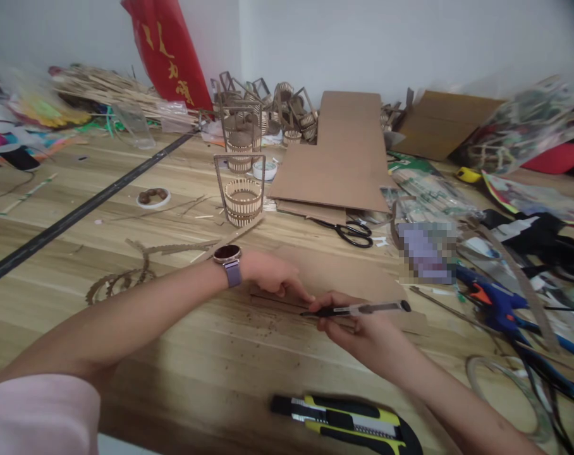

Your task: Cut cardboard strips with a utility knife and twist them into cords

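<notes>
My right hand [351,319] grips a black-and-clear pen [379,308], its tip down at the near edge of a flat brown cardboard sheet [358,272]. My left hand [272,275], with a watch [227,254] on the wrist, rests on that cardboard, index finger stretched toward the pen tip. Its other fingers are bent and partly hidden under the palm. Beside the left fingers runs a dark line [272,299]; I cannot tell whether it is drawn or an edge. Nearer to me lies a yellow-and-black utility knife [348,422].
Small slatted baskets with tall handles [242,201] stand beyond my left hand. Black scissors [348,234] lie by larger cardboard pieces [334,164]. At right are a blue glue gun [495,303] and cables. Curled cardboard strips [121,281] lie at left, near a white dish [153,198].
</notes>
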Demonstrator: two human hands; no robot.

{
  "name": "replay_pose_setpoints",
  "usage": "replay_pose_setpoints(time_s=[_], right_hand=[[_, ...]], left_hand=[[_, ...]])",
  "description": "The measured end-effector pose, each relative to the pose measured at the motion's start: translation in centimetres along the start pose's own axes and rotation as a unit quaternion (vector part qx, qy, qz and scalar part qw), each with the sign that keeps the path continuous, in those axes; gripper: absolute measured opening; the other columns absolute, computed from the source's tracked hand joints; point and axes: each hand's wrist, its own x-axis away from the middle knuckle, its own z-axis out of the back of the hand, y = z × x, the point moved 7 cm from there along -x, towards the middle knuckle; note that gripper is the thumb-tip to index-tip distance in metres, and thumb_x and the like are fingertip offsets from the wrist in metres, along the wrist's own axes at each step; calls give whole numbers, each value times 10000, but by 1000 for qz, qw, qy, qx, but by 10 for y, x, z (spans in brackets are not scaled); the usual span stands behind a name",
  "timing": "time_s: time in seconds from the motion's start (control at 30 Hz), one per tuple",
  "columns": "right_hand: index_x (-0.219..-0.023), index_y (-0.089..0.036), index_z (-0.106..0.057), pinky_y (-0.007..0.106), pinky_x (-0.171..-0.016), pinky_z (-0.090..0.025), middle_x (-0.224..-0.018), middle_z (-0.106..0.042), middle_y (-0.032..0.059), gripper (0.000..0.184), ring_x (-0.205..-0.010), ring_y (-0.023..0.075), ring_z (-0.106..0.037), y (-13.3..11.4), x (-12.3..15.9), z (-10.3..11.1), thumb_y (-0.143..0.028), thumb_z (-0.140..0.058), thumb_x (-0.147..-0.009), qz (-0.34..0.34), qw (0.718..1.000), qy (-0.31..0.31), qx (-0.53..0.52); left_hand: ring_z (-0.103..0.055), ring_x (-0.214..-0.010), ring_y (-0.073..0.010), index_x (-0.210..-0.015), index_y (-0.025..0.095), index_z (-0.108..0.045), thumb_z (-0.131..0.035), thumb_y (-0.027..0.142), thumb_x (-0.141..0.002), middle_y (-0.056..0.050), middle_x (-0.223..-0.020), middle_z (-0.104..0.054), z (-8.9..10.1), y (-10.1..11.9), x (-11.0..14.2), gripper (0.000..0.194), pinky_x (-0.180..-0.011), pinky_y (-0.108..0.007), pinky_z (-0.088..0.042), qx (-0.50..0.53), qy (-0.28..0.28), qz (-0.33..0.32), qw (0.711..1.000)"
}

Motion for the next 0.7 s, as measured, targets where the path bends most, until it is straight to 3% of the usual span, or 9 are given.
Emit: replay_pose_setpoints(time_s=[0.17,0.33,0.5,0.7], right_hand=[[-905,-218,-659,276,-668,-530,-792,-710,27,158,-728,165,-671,-12,-4,-4,-266,-534,-821,40,998,25,28],[-818,-224,-627,271,-613,-508,-703,-683,11,109,-657,165,-649,-21,-12,-10,-290,-540,-811,59,996,48,34],[-787,-227,-602,259,-547,-477,-666,-665,1,102,-592,155,-616,-19,-21,-15,-302,-540,-814,70,996,58,16],[-828,-224,-605,251,-569,-480,-713,-672,0,74,-626,145,-618,-16,-27,-27,-271,-549,-837,99,993,59,13]], left_hand=[[-475,-686,-154,-1306,351,-631,-546,48,-847,19,-825,-628,1,2,0,556,-622,-252,-329,15,11,-15,1000],[-486,-701,-150,-1058,272,-732,-561,24,-832,24,-770,-594,1,2,-2,377,-644,-254,-342,30,22,-39,999],[-500,-723,-140,-883,214,-717,-564,-7,-819,32,-764,-593,0,1,-5,276,-668,-244,-351,46,31,-51,997],[-500,-690,-121,-715,159,-678,-579,-56,-754,33,-713,-609,0,-1,-7,240,-637,-225,-341,55,51,-39,996]])
